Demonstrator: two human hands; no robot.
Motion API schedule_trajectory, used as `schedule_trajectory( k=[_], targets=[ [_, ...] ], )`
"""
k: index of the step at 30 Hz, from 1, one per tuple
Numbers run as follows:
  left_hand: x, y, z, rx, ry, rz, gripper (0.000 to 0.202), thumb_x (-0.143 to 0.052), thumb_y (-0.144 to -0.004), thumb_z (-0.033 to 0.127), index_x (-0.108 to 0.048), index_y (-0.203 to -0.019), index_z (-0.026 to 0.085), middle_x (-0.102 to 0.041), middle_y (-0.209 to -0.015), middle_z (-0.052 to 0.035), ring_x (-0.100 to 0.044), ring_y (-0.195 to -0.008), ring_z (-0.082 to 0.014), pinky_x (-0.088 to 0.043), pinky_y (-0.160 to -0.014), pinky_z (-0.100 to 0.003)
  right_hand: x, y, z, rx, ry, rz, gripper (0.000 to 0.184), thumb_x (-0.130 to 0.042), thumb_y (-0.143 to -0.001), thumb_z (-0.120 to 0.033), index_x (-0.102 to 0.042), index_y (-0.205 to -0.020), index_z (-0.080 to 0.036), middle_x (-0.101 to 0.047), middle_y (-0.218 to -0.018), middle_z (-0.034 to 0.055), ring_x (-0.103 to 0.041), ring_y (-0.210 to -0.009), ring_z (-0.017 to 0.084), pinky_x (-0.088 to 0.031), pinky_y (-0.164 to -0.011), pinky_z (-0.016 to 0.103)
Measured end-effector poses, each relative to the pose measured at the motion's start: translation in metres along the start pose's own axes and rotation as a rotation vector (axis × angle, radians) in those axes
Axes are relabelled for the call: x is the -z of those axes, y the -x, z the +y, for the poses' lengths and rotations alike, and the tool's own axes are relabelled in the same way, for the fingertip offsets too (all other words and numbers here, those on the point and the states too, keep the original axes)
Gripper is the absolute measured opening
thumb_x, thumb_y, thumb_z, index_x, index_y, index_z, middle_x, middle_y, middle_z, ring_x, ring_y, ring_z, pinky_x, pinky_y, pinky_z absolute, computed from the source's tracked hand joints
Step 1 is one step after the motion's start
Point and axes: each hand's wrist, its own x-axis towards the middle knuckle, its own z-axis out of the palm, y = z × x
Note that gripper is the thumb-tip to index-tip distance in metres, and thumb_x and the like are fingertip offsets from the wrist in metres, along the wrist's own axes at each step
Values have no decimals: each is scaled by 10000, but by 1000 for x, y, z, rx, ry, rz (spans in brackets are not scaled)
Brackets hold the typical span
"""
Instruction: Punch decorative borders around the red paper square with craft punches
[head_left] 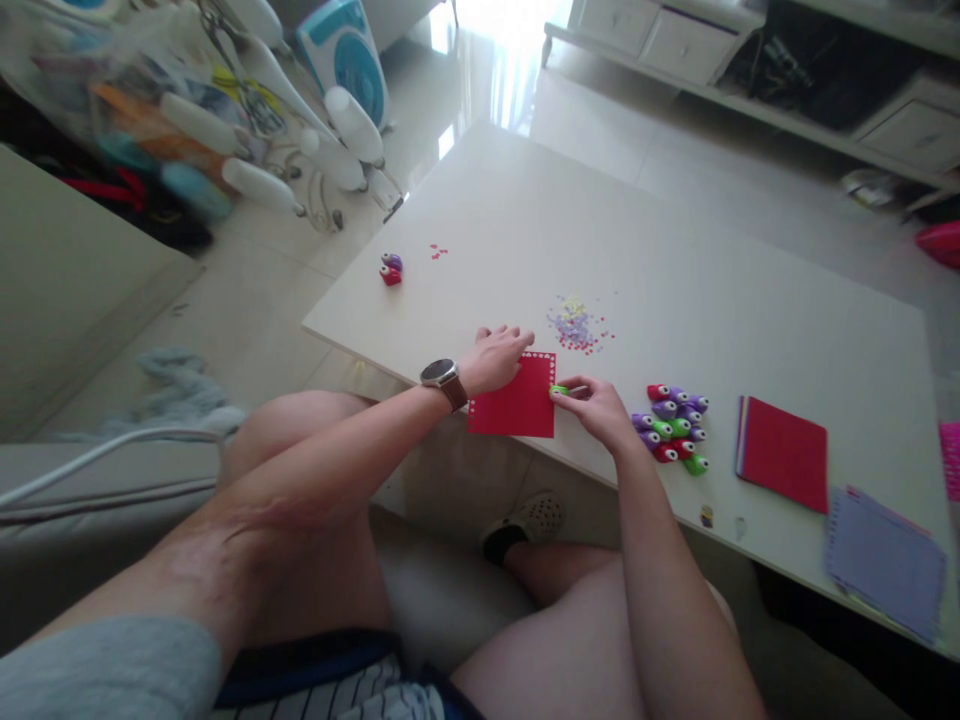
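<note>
A red square of paper lies at the near edge of the white table, with small punched holes along its top and right edges. My left hand, with a watch on the wrist, presses its closed fingers on the paper's upper left corner. My right hand pinches a small green paper punch against the paper's right edge.
A cluster of several small purple, green and red punches sits right of my hand. A stack of red paper and a purple sheet lie further right. Confetti is scattered behind the paper. Two punches stand far left.
</note>
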Motion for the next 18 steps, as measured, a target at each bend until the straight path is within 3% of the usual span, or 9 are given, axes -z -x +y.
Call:
schedule_trajectory(
  k=[2, 8, 18],
  targets=[
    [1, 4, 7, -26, -49, 24, 337, -536, -894, 188, -611, -1222, 204, -657, -1288, -153, -562, -1252, -314, -410, -1020, -460, 1, 1, -2, -13, 15, -6, 376, -835, -682, -484, -771, -906, -189, -753, -777, 62, -683, -769, 238, -545, -742, 371],
    [-9, 8, 11, -117, 75, -135, 181, -554, -914, 281, -624, -1049, 182, -725, -1115, -127, -659, -1004, -281, -477, -832, -386, 7, 4, -3, -27, -19, -57, 390, -844, -671, -487, -781, -897, -176, -759, -777, 61, -685, -761, 227, -543, -743, 353],
    [-16, 8, 11, -83, 140, -144, 186, -594, -921, 270, -645, -1084, 198, -719, -1154, -121, -652, -1084, -314, -475, -903, -396, 7, 1, 2, -37, -87, -62, 397, -853, -675, -498, -803, -914, -185, -794, -853, 79, -705, -805, 242, -557, -758, 367]
  ],
)
